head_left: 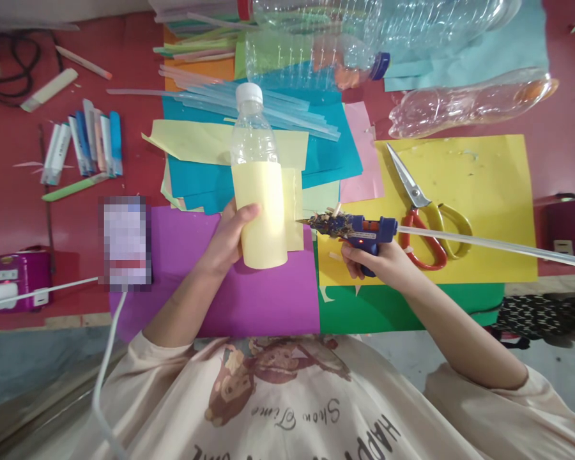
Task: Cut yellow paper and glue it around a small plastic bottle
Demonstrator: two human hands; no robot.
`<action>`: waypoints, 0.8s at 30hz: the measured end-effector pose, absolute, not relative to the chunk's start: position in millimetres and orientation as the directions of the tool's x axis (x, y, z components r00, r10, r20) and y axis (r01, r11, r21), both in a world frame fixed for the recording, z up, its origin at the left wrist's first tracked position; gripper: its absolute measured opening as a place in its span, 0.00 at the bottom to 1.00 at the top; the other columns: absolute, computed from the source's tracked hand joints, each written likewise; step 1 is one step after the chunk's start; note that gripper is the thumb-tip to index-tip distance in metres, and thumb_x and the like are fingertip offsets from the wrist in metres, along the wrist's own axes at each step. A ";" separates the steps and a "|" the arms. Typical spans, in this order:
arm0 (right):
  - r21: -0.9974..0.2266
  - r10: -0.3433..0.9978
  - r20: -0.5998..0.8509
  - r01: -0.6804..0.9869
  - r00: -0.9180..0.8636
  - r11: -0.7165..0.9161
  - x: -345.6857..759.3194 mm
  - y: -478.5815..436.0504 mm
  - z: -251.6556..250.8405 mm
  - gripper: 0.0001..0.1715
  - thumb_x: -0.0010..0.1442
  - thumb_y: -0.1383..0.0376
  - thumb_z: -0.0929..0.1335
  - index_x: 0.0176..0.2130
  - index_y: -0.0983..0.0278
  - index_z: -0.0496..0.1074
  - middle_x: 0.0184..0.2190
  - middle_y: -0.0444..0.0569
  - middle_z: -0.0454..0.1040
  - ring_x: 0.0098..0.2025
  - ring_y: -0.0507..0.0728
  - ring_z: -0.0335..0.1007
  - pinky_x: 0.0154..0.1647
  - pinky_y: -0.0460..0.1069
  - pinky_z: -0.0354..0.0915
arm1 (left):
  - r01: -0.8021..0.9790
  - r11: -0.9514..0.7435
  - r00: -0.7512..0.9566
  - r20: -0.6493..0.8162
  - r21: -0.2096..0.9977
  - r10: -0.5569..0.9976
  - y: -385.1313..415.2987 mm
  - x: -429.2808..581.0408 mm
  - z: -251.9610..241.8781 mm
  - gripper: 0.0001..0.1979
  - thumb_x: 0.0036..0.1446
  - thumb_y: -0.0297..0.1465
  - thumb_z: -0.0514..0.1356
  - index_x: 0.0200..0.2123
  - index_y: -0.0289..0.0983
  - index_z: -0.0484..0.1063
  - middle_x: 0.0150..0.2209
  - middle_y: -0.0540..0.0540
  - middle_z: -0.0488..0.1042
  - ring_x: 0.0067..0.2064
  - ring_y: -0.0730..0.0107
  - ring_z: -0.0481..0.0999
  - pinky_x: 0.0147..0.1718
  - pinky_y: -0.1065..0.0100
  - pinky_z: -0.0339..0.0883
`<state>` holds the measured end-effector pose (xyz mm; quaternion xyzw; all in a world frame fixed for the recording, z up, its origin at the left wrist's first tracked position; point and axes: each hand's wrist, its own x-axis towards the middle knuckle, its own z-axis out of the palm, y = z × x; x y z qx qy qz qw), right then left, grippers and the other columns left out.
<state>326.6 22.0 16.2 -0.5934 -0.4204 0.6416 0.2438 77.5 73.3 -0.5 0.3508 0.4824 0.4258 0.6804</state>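
Note:
My left hand (234, 231) grips a clear plastic bottle (255, 137) with a white cap, its lower part wrapped in pale yellow paper (261, 239). A flap of that paper stands out from the bottle's right side. In my right hand (378, 259) is a blue hot glue gun (371, 233), its nozzle crusted with dark residue and pointing left at the flap. Whether the tip touches the paper I cannot tell. A long clear glue stick (489, 243) extends from the gun's back. Scissors (419, 198) with red and yellow handles lie behind my right hand.
Purple (268, 303), yellow (498, 191) and green (412, 306) sheets cover the near table. Plastic bottles (464, 102) and clear glue sticks (278, 105) lie farther back. Markers (96, 144) and a cabled phone (127, 243) are on the left.

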 end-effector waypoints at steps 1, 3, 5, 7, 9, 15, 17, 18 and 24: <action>-0.832 0.815 -0.552 0.184 -0.176 -0.524 327.4 20.7 14.4 0.19 0.48 0.52 0.73 0.27 0.62 0.66 0.13 0.41 0.69 0.15 0.50 0.64 0.16 0.45 0.60 | -0.237 0.390 0.174 -0.356 0.890 0.918 73.4 77.6 0.0 0.32 0.42 0.50 0.68 0.47 0.39 0.71 0.42 0.43 0.80 0.44 0.53 0.80 0.33 0.63 0.73; -0.834 0.817 -0.549 0.184 -0.177 -0.520 328.8 18.4 10.9 0.20 0.50 0.51 0.73 0.27 0.62 0.66 0.14 0.42 0.69 0.15 0.50 0.64 0.16 0.45 0.60 | -0.227 0.391 0.182 -0.355 0.892 0.917 73.6 77.5 0.5 0.32 0.43 0.50 0.68 0.47 0.38 0.71 0.42 0.43 0.80 0.44 0.53 0.80 0.33 0.63 0.73; -0.831 0.813 -0.552 0.190 -0.182 -0.522 329.5 16.7 8.2 0.20 0.50 0.50 0.73 0.26 0.62 0.66 0.14 0.42 0.68 0.15 0.50 0.64 0.16 0.46 0.61 | -0.225 0.392 0.189 -0.355 0.892 0.916 74.0 77.1 0.0 0.32 0.43 0.50 0.68 0.47 0.38 0.70 0.40 0.43 0.80 0.43 0.54 0.80 0.32 0.63 0.72; -0.829 0.810 -0.556 0.198 -0.185 -0.523 329.6 15.5 6.5 0.21 0.49 0.50 0.73 0.26 0.62 0.65 0.13 0.42 0.68 0.15 0.51 0.64 0.16 0.46 0.60 | -0.237 0.390 0.187 -0.352 0.890 0.917 74.6 76.8 -1.0 0.32 0.42 0.50 0.68 0.47 0.38 0.70 0.39 0.43 0.80 0.41 0.56 0.80 0.30 0.65 0.71; -0.827 0.811 -0.558 0.204 -0.178 -0.524 329.3 14.9 5.7 0.21 0.49 0.50 0.73 0.26 0.62 0.65 0.13 0.41 0.68 0.15 0.51 0.64 0.15 0.45 0.59 | -0.252 0.392 0.178 -0.355 0.885 0.918 75.2 76.7 -1.9 0.33 0.41 0.50 0.69 0.46 0.37 0.71 0.38 0.44 0.80 0.39 0.58 0.80 0.27 0.67 0.70; -0.817 0.799 -0.569 0.237 -0.194 -0.525 327.7 15.7 8.2 0.20 0.49 0.51 0.72 0.24 0.62 0.64 0.13 0.42 0.68 0.14 0.50 0.63 0.16 0.46 0.61 | -0.272 0.387 0.169 -0.352 0.881 0.921 76.5 76.4 -1.9 0.33 0.38 0.51 0.70 0.45 0.37 0.72 0.38 0.44 0.81 0.37 0.59 0.81 0.27 0.69 0.71; -0.811 0.788 -0.578 0.253 -0.209 -0.528 327.1 16.1 10.3 0.20 0.49 0.51 0.72 0.22 0.62 0.64 0.13 0.43 0.68 0.15 0.50 0.62 0.16 0.46 0.61 | -0.270 0.386 0.166 -0.352 0.882 0.921 76.6 76.0 -1.5 0.32 0.40 0.50 0.70 0.44 0.37 0.72 0.38 0.43 0.81 0.39 0.58 0.81 0.30 0.68 0.72; -0.807 0.783 -0.584 0.258 -0.214 -0.531 326.7 16.2 11.3 0.21 0.48 0.50 0.72 0.22 0.62 0.64 0.13 0.43 0.68 0.15 0.50 0.63 0.16 0.46 0.61 | -0.268 0.386 0.164 -0.353 0.883 0.921 76.7 75.8 -1.3 0.31 0.40 0.50 0.69 0.44 0.37 0.72 0.39 0.43 0.81 0.40 0.57 0.81 0.31 0.67 0.73; -0.790 0.771 -0.605 0.272 -0.201 -0.549 325.2 15.2 14.8 0.23 0.47 0.48 0.72 0.21 0.61 0.63 0.12 0.43 0.67 0.14 0.50 0.62 0.16 0.46 0.60 | -0.260 0.388 0.160 -0.357 0.884 0.920 78.1 75.7 -2.7 0.32 0.39 0.51 0.69 0.43 0.37 0.72 0.37 0.44 0.80 0.39 0.57 0.81 0.30 0.67 0.73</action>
